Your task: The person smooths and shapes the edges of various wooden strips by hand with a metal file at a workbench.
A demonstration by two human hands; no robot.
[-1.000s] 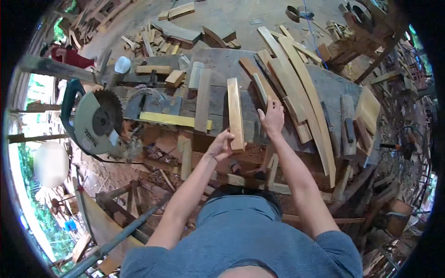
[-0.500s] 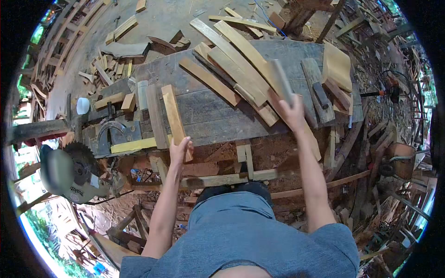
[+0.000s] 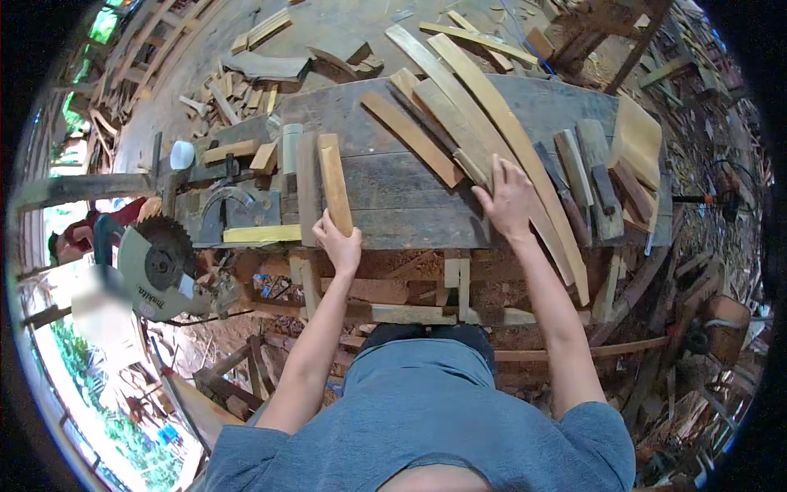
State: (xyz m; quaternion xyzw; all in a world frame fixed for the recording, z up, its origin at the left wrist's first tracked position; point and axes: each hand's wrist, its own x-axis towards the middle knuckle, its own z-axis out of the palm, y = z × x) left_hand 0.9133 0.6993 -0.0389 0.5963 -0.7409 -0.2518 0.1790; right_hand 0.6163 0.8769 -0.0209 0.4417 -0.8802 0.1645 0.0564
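Observation:
My left hand (image 3: 338, 244) is closed around the near end of a short, light-brown wooden block (image 3: 334, 176), which lies lengthwise on the workbench beside a greyer wooden strip (image 3: 308, 189). With thumb and fingers apart, my right hand (image 3: 507, 201) rests over the near part of a group of wooden boards (image 3: 466, 115); its fingertips touch or hover just above them. A long curved wooden strip (image 3: 508, 135) runs past that hand on its right. Farther right, a short board with a pale edge (image 3: 574, 166) lies on the bench.
A circular saw (image 3: 160, 266) with an exposed toothed blade is at the left, near the bench corner. The dark plank workbench (image 3: 377, 217) also bears a yellow strip (image 3: 262, 234) and a curved wooden panel (image 3: 638, 141). Offcuts (image 3: 238, 98) lie on the ground beyond. Someone in red is at far left.
My right hand has let go of the board it held, which now lies at the right, and has moved onto the group of boards. The view has shifted; my left hand keeps its block.

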